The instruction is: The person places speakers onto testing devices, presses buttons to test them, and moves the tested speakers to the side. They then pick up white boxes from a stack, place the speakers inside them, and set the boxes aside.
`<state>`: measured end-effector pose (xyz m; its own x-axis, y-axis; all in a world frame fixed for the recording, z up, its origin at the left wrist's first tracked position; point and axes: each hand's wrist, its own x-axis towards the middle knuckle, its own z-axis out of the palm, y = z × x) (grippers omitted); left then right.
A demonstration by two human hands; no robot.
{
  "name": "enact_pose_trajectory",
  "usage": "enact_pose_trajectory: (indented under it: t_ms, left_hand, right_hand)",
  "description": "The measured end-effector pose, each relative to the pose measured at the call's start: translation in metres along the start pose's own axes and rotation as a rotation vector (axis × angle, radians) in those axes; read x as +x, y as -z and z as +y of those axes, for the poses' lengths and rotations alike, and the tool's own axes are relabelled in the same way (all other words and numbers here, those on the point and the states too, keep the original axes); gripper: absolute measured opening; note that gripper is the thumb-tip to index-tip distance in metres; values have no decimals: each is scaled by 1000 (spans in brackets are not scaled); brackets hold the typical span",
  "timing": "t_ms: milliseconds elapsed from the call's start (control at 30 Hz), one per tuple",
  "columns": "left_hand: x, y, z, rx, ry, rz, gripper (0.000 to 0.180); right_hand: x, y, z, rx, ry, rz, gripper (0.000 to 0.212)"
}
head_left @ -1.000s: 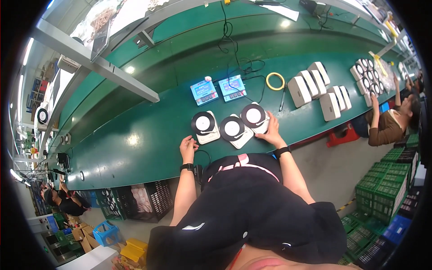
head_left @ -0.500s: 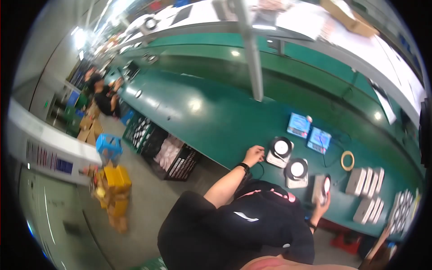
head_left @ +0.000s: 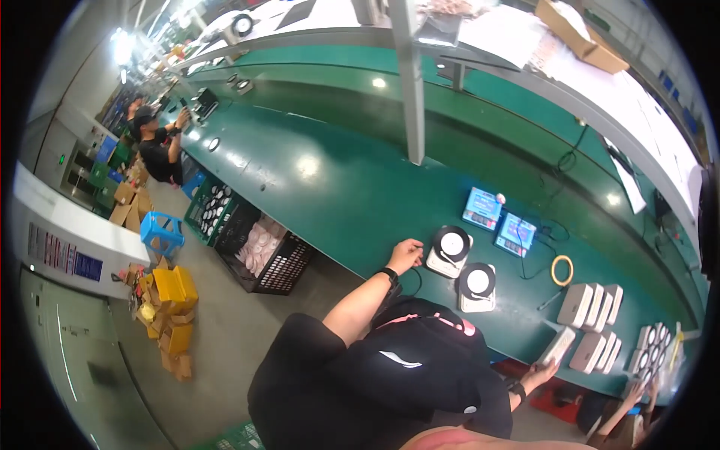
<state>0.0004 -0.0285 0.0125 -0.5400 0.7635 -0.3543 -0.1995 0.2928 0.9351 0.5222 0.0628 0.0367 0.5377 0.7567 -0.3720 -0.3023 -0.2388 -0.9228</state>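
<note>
My left hand (head_left: pixel 406 256) is at the bench edge with its fingers curled together; whatever may be in them is too small to make out. Just right of it are two white square-based units, a far one (head_left: pixel 437 264) and a nearer one (head_left: pixel 475 303), each topped by a black ring with a white disc. Over the bench's front edge my right hand (head_left: pixel 541 373) grips a white box-shaped unit (head_left: pixel 558 346), tilted, its narrow side showing. Several similar white units (head_left: pixel 576 304) stand in rows beyond it.
Two blue meters (head_left: pixel 481 208) with cables and a yellow ring (head_left: pixel 562 270) lie behind the units. At the right, another person's hands (head_left: pixel 636 390) are near a group of white-disc units (head_left: pixel 651 349). A post (head_left: pixel 412 97) rises from the bench. Crates (head_left: pixel 281 266) stand at left.
My right hand has moved the white unit right and nearer the bench's front edge, turning its round face out of sight. My left hand stays beside the far unit. The view has shifted slightly.
</note>
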Motion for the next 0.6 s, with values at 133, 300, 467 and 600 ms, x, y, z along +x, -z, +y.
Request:
enact_pose_trajectory:
  t_ms: [133, 300, 467, 600]
  left_hand:
    - [-1, 1, -3, -9, -13, -7, 23]
    - [7, 27, -12, 28, -15, -1, 27]
    - [10, 13, -8, 154, -19, -20, 24]
    - [12, 8, -6, 168, -3, -8, 23]
  right_hand:
    - [-22, -29, -14, -510, 558, -106, 50]
    - [-21, -47, 4, -826, 915, 73, 59]
    - [-27, -39, 3, -795, 762, 149, 62]
    - [-11, -21, 14, -518, 574, 78, 58]
